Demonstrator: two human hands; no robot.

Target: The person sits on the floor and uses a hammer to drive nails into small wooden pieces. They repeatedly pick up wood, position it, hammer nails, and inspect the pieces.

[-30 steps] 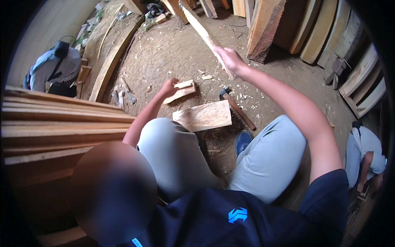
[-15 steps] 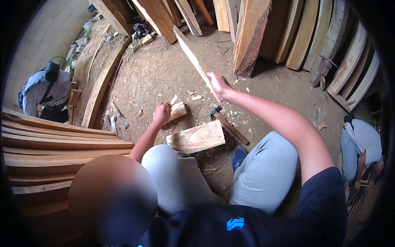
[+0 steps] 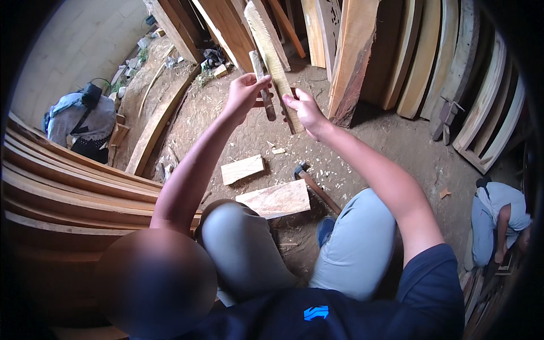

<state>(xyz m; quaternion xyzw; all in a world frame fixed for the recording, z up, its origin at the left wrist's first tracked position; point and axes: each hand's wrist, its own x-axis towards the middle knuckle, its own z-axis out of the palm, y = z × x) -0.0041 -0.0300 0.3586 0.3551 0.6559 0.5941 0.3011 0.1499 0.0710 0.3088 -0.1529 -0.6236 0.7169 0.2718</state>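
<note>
Both my hands are raised in front of me over the dirt floor. My left hand [image 3: 247, 96] is closed on a short, narrow wooden stick [image 3: 258, 67], greyish and held nearly upright. Close beside it on the right, my right hand [image 3: 307, 114] grips the lower part of a long, pale wooden strip [image 3: 270, 54] with a rough edge. The two pieces stand side by side with a small gap near the hands. Below them, a small pale wood block [image 3: 242, 169] and a larger wood block [image 3: 277, 198] lie on the ground.
A hammer-like tool [image 3: 318, 189] with a dark metal head lies right of the blocks among wood chips. Upright planks [image 3: 352, 56] lean at the back and right. Stacked boards [image 3: 73, 180] stand at left. Another person [image 3: 501, 212] bends over at far right.
My left hand has risen from beside the small block and now holds the short stick up. My right hand has raised the long strip more upright, beside it.
</note>
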